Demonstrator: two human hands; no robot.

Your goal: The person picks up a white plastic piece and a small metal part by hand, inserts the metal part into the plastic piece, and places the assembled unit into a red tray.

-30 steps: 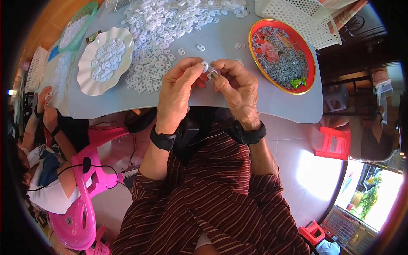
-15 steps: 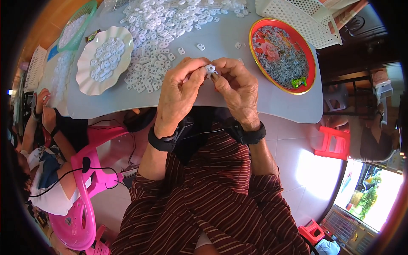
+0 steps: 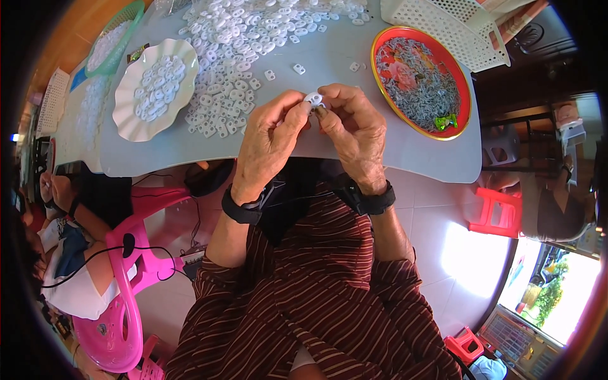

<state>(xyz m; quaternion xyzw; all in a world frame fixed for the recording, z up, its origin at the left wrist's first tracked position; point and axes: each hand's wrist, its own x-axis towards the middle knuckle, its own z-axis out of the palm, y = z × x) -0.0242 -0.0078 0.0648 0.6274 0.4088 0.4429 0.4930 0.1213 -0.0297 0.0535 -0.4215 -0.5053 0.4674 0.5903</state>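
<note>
Above the near edge of the table, my left hand [image 3: 271,136] pinches a small white plastic cord lock [image 3: 313,98] with two holes between thumb and index finger. My right hand [image 3: 356,136] is closed too, its thumb and index fingertips against the piece's right side and lower edge. Whether a smaller part lies between the fingertips is hidden. Many similar white cord locks [image 3: 221,101] are spread loose beyond my left hand. A scalloped cream dish [image 3: 126,120] left of them holds more. To the right, a red round tray [image 3: 465,104] holds a heap of small grey metal springs [image 3: 421,95].
A green wrapper [image 3: 445,122] lies in the red tray. A white perforated basket [image 3: 453,31] stands at the back right, a green basket [image 3: 136,16] at the back left. Another person [image 3: 76,259] sits at the left by a pink chair [image 3: 130,304]. A red stool [image 3: 497,212] stands at the right.
The cord lock has turned slightly between my fingertips, and its face shows more clearly. My hands have barely shifted. At the left, the other person's hands have moved down from the table edge.
</note>
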